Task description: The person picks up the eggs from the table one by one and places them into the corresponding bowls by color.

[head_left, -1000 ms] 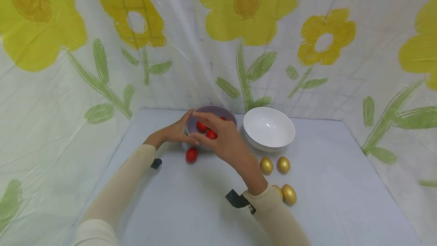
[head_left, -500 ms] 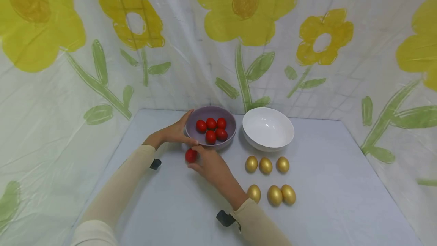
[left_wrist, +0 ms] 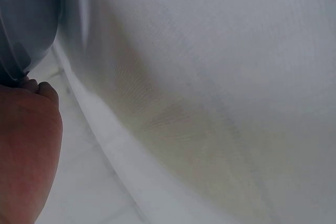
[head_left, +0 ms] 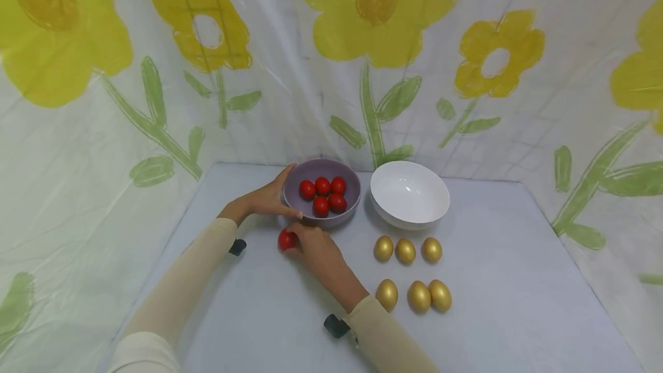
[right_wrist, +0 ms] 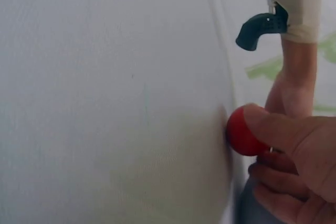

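Note:
My left hand holds the left side of a purple bowl, thumb near its front rim and fingers behind. Several red eggs lie inside that bowl. In front of it, on the table, my right hand pinches one more red egg. The right wrist view shows the thumb pressed over this egg, the other fingers curled behind and below. Part of the left hand appears against the outside of the bowl in the left wrist view.
A white bowl with nothing in it stands right of the purple one. Several golden eggs lie in two rows in front of the white bowl. A flower-painted curtain hangs behind the pale table.
My right hand has come down from over the purple bowl to the red egg in front and taken hold of it, nudging it slightly left. My left hand stays at the bowl.

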`<state>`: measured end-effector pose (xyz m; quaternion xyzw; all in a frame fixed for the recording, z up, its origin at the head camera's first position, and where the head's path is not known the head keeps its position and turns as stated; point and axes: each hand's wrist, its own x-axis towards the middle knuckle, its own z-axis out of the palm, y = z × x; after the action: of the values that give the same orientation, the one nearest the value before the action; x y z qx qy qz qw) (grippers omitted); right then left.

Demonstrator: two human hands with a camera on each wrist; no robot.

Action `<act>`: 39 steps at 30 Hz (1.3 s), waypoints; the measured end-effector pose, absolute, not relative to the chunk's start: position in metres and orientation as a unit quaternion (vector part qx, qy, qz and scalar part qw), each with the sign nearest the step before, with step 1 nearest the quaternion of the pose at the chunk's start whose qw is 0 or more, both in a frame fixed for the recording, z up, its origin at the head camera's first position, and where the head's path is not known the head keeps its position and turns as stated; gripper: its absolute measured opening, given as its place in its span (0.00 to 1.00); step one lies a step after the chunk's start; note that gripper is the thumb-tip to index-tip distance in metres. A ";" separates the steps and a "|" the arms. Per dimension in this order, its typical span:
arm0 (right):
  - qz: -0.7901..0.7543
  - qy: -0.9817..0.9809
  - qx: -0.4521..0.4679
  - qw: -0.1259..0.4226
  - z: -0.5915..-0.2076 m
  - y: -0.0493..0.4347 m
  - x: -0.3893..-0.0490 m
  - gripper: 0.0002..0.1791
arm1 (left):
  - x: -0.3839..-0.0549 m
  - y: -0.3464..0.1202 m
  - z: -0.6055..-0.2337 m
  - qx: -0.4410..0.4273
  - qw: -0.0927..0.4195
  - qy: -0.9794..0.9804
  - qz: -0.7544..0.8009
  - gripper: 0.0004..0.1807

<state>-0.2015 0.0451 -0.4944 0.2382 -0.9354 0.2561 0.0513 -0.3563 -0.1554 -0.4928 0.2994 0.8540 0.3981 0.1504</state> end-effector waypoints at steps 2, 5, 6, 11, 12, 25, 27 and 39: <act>0.270 -0.929 0.251 0.038 -0.495 0.045 -0.203 0.24 | -0.357 -0.156 -0.491 0.299 0.148 0.855 0.397 0.79; 0.280 -0.921 0.269 0.023 -0.498 0.044 -0.208 0.24 | -0.356 -0.155 -0.489 0.296 0.151 0.852 0.404 0.79; 0.283 -0.919 0.274 0.020 -0.500 0.044 -0.210 0.24 | -0.356 -0.155 -0.489 0.296 0.154 0.851 0.406 0.79; 0.300 -0.912 0.280 0.006 -0.503 0.043 -0.213 0.24 | -0.356 -0.155 -0.493 0.296 0.162 0.850 0.405 0.79; 0.299 -0.913 0.278 0.007 -0.504 0.044 -0.214 0.25 | -0.356 -0.155 -0.493 0.297 0.160 0.851 0.402 0.79; 0.303 -0.911 0.278 -0.034 -0.495 0.048 -0.216 0.26 | -0.356 -0.156 -0.491 0.297 0.159 0.849 0.407 0.79; 0.312 -0.901 0.298 -0.054 -0.485 0.053 -0.214 0.25 | -0.355 -0.157 -0.492 0.297 0.158 0.852 0.401 0.78; 0.326 -0.888 0.325 0.003 -0.397 0.099 -0.231 0.28 | -0.357 -0.157 -0.492 0.302 0.163 0.846 0.408 0.74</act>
<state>-0.2307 0.0988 -0.3970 0.3250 -0.8876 0.3265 0.0028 -0.3566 -0.1566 -0.4916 0.3015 0.8461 0.4083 0.1626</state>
